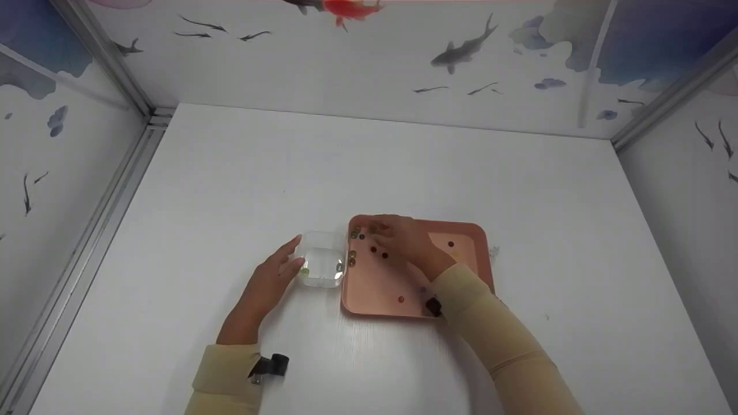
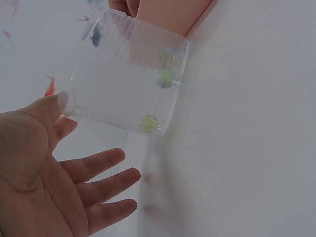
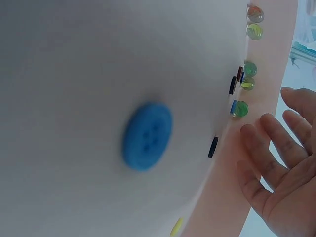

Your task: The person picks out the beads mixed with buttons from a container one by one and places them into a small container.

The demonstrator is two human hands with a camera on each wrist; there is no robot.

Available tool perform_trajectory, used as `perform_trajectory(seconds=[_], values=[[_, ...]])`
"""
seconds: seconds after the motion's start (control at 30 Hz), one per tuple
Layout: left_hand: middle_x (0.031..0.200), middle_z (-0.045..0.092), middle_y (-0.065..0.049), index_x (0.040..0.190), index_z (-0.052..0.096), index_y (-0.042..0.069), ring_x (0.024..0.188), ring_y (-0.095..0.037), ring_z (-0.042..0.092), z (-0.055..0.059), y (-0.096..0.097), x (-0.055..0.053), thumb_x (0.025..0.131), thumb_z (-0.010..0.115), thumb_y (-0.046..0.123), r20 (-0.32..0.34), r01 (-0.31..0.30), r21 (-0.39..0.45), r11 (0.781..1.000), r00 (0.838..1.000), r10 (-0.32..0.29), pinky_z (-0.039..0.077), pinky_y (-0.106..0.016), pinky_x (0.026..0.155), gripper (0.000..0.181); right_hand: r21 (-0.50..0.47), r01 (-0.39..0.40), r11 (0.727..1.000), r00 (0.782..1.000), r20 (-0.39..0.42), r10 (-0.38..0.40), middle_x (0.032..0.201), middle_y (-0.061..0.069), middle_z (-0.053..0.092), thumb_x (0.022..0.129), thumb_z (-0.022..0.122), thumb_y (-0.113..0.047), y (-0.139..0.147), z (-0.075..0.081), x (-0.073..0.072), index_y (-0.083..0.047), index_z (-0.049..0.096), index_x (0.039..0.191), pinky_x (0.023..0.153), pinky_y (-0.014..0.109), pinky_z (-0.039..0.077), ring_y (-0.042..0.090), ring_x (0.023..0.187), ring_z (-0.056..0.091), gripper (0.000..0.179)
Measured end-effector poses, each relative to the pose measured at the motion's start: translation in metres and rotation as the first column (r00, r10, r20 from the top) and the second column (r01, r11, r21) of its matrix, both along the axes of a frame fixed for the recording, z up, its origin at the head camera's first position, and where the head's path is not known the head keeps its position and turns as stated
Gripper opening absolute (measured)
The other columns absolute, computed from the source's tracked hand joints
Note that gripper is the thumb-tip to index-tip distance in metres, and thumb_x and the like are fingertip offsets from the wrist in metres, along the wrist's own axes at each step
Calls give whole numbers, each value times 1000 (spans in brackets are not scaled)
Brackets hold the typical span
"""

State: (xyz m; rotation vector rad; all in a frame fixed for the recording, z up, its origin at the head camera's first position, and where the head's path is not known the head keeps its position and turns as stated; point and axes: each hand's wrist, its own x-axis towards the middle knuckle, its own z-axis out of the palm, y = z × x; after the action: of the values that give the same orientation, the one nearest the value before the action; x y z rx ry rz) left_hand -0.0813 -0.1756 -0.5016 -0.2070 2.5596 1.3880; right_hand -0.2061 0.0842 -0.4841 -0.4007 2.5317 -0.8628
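My left hand [image 1: 266, 282] is at the left side of a small clear plastic box [image 1: 323, 253], its thumb and forefinger touching the wall. In the left wrist view the other fingers stretch out straight, and yellow-green marbles [image 2: 148, 123] show through the box. My right hand [image 1: 403, 237] is over the back left corner of a pink tray [image 1: 375, 282]. In the right wrist view its fingers are spread and loosely bent, with nothing seen between them. Glass marbles [image 3: 241, 108] line the tray's wall near those fingertips. A blue button [image 3: 147, 136] lies close to the right wrist camera.
Dark buttons [image 1: 384, 255], a red button [image 1: 401, 299] and a yellow button [image 3: 176, 226] lie in the tray. The box stands against the tray's left side on a white table [image 1: 242, 173]. Panels with painted fish [image 1: 461, 55] rise around the table.
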Motion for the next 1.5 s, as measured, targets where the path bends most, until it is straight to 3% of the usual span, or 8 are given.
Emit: perform_trajectory(seconds=[0.17, 0.4, 0.63, 0.93, 1.13, 1.33, 1.5], values=[[156, 32, -10, 153, 30, 23, 138, -38, 36, 1, 0, 0, 102, 44, 42, -4, 2, 5, 1000, 1000, -2, 28, -60, 110, 56, 48, -5, 999, 1000, -14, 6, 137, -2, 56, 96, 62, -30, -2, -1, 1, -31, 53, 139, 104, 39, 43, 18, 126, 51, 45], [155, 33, -11, 152, 31, 24, 138, -38, 35, 2, 0, 0, 102, 43, 42, -5, -4, 23, 1000, 1000, 4, 27, -61, 110, 55, 38, -96, 995, 987, -128, 100, 124, -6, 62, 96, 60, -18, -3, -3, 2, -46, 56, 130, 85, 31, 48, 16, 99, 55, 45], [156, 31, -11, 153, 30, 25, 138, -39, 35, 2, 1, 0, 103, 42, 41, -1, -3, 2, 1000, 1000, 3, 26, -61, 110, 54, 0, -107, 994, 984, -140, 106, 123, -13, 61, 96, 61, -15, -5, -6, 2, -54, 56, 122, 97, 29, 46, 9, 104, 53, 48], [155, 32, -12, 153, 30, 24, 139, -40, 34, 3, 1, 0, 103, 42, 43, 8, -6, 0, 1000, 1000, 6, 26, -61, 110, 55, 43, -69, 997, 988, -133, 74, 121, -11, 62, 96, 62, -14, -7, -8, 4, -55, 56, 122, 91, 29, 48, 11, 102, 54, 49], [155, 32, -13, 153, 30, 24, 139, -40, 34, 2, 1, 0, 103, 42, 42, 12, -9, -4, 1000, 1000, 9, 26, -61, 110, 55, 51, -75, 996, 986, -147, 82, 122, -12, 62, 96, 62, -13, -8, -8, 4, -53, 56, 123, 100, 30, 45, 8, 109, 54, 50], [156, 32, -10, 153, 30, 28, 140, -37, 33, 3, -1, 1, 102, 44, 44, 26, -3, 23, 1000, 1000, 2, 25, -62, 110, 55, 64, -76, 995, 986, -146, 85, 122, -10, 62, 96, 61, -12, -7, -9, 3, -49, 57, 127, 99, 31, 46, 9, 108, 55, 49], [155, 32, -11, 153, 29, 29, 140, -39, 32, 4, -1, 1, 101, 43, 46, 23, 0, 20, 1000, 1000, -1, 24, -63, 110, 56, 59, -71, 996, 986, -147, 79, 125, -10, 61, 95, 61, -9, -6, -10, 3, -54, 55, 125, 102, 31, 44, 7, 111, 54, 54]])
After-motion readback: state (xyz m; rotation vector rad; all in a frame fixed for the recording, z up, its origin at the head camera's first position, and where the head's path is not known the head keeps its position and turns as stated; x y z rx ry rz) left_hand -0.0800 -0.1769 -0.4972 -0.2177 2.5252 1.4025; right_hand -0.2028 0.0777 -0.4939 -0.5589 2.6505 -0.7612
